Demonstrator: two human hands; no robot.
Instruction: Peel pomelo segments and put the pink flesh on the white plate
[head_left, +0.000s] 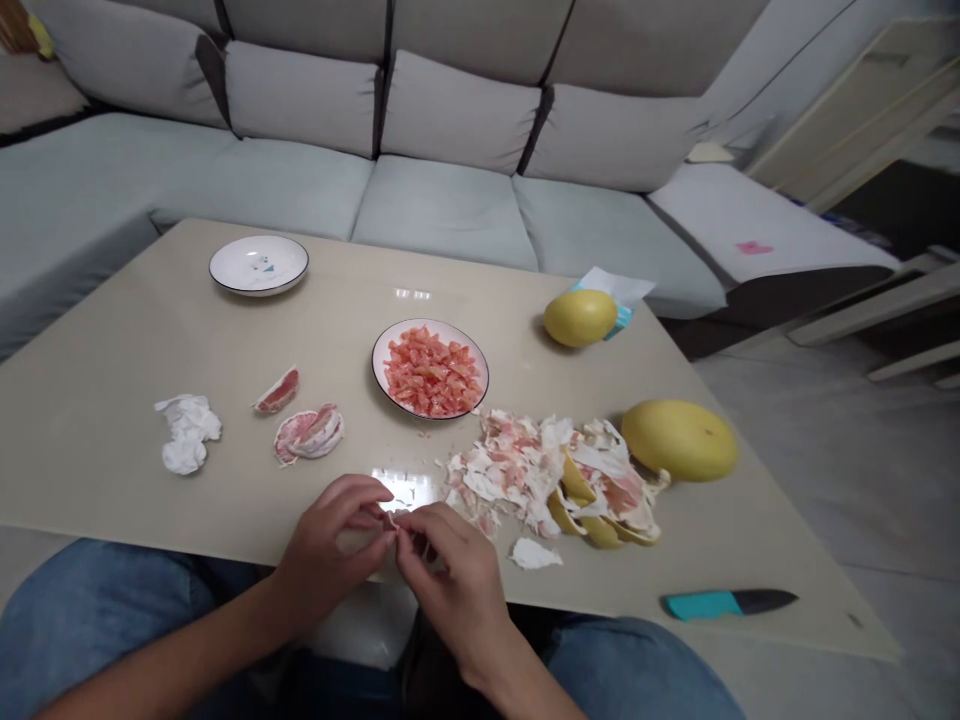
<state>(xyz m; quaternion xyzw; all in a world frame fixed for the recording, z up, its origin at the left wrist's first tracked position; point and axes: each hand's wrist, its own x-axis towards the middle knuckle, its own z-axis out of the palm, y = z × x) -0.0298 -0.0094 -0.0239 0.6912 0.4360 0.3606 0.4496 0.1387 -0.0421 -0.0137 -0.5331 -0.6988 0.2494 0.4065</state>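
At the table's near edge, my left hand (337, 535) and my right hand (454, 575) meet with fingertips pinched on a small pinkish pomelo segment (391, 521). The fingers hide most of that piece. Just beyond my left hand lie membrane-covered pomelo segments (309, 434), with a single wedge (277, 391) a little farther off. A dark-rimmed plate (380, 375) holds a heap of peeled pink pulp (433, 372) ahead of my hands. To the right of my right hand spreads a pile of torn membrane and rind (525, 470).
A knife (727, 603) with a teal handle lies near the right front edge. Two whole yellow pomelos (679, 440) (580, 318) sit on the right, the farther one against a tissue pack (621, 300). Crumpled tissue (187, 432) and another plate (259, 265) are on the left.
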